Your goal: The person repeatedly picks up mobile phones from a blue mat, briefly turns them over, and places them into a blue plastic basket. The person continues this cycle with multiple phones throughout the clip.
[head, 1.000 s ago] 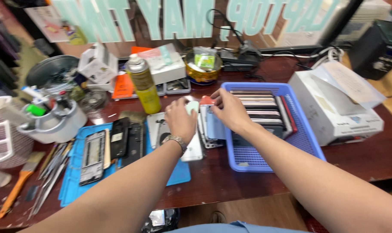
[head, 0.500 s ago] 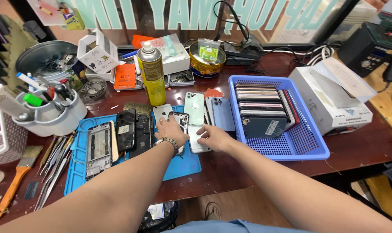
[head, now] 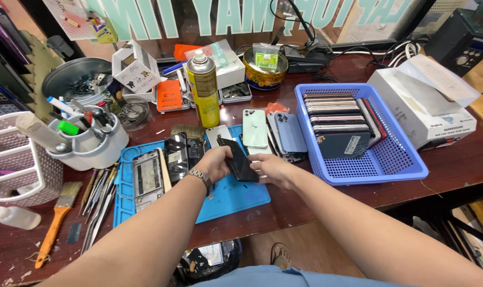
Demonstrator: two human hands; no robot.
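Both hands hold a black phone (head: 238, 160) tilted above the blue work mat (head: 228, 194). My left hand (head: 216, 163), with a metal watch on its wrist, grips the phone's left side. My right hand (head: 274, 170) supports its lower right edge. Just behind lie a pale green phone back (head: 255, 128) and a blue phone back (head: 291, 133), leaning on other phones. A dismantled phone frame (head: 147, 178) and dark phone parts (head: 178, 150) rest on the mat's left half.
A blue plastic basket (head: 390, 159) with several stacked phones stands at the right, a white box (head: 411, 114) beyond it. A yellow spray can (head: 203, 87), a white tool cup (head: 90, 143), an orange-handled brush (head: 53, 228) and tweezers (head: 98, 204) crowd the left.
My hands came back from the phones near the basket toward me, and now hold a black phone over the mat. The view has shifted slightly.
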